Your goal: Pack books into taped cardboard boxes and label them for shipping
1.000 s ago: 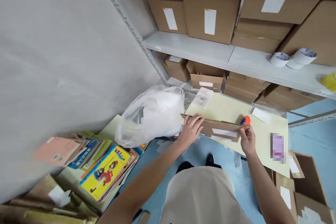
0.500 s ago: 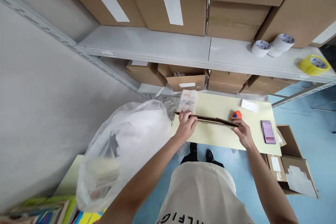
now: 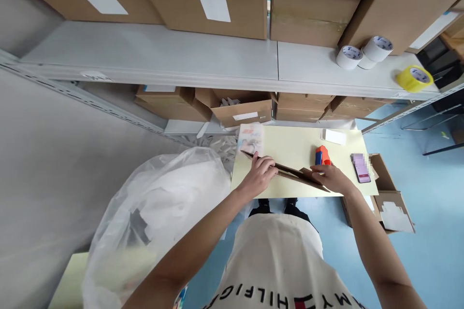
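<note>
Two hands, left hand and right hand, grip a flat brown cardboard sheet over the smooth yellow table.

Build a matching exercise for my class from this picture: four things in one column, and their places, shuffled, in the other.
Things
1. flat cardboard
2. orange tape dispenser
3. yellow tape roll
4. clear plastic bag

Places
A. on the grey shelf
B. left of the table
C. held by the left hand and right hand
D. on the table, just beyond the right hand

Pairs: 1-C, 2-D, 3-A, 4-B
</note>
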Demonstrator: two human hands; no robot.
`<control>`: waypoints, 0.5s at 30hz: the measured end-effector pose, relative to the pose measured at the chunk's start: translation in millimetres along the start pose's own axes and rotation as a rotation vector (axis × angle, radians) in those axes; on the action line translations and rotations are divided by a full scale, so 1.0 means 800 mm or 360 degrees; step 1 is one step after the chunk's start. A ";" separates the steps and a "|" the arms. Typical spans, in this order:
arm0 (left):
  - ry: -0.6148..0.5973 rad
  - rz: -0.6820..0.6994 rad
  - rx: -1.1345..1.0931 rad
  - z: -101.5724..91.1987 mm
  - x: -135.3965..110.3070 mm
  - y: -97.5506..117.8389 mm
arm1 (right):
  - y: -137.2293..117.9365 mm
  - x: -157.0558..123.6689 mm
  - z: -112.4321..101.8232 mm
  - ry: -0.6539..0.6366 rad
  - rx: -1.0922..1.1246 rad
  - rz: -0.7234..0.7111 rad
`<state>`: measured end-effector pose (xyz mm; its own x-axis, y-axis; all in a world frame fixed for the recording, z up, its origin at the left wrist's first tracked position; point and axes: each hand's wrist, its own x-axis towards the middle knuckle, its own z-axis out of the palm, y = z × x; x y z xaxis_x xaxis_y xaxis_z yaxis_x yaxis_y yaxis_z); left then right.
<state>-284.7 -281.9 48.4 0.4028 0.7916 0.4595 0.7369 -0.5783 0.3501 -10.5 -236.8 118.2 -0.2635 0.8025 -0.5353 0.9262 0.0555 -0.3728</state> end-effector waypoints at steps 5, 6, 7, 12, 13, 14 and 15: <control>-0.0126 -0.0006 -0.0111 -0.004 -0.010 0.017 | 0.004 0.008 0.017 0.0087 -0.0562 -0.0061; -0.0143 -0.0041 -0.0124 -0.006 -0.010 0.020 | 0.006 0.009 0.021 0.0099 -0.0592 -0.0096; -0.0158 -0.0078 -0.0137 -0.008 -0.011 0.023 | 0.008 0.011 0.024 0.0139 -0.0610 -0.0101; -0.0089 -0.0283 -0.0291 -0.008 -0.023 0.029 | 0.027 0.027 0.026 0.0470 -0.0632 0.0090; 0.0018 -0.0403 -0.0302 -0.005 -0.024 0.028 | 0.030 0.030 0.025 0.0501 -0.0621 0.0092; 0.0157 -0.0567 -0.0283 0.000 -0.025 0.026 | 0.033 0.033 0.024 0.0521 -0.0608 0.0081; 0.0305 -0.0761 -0.0244 0.007 -0.023 0.023 | 0.035 0.036 0.024 0.0528 -0.0595 0.0068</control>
<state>-275.7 -306.0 42.1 -0.0749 0.9318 0.3552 0.7203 -0.1958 0.6655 2.7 -223.6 77.8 -0.1796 0.9511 -0.2515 0.9835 0.1789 -0.0260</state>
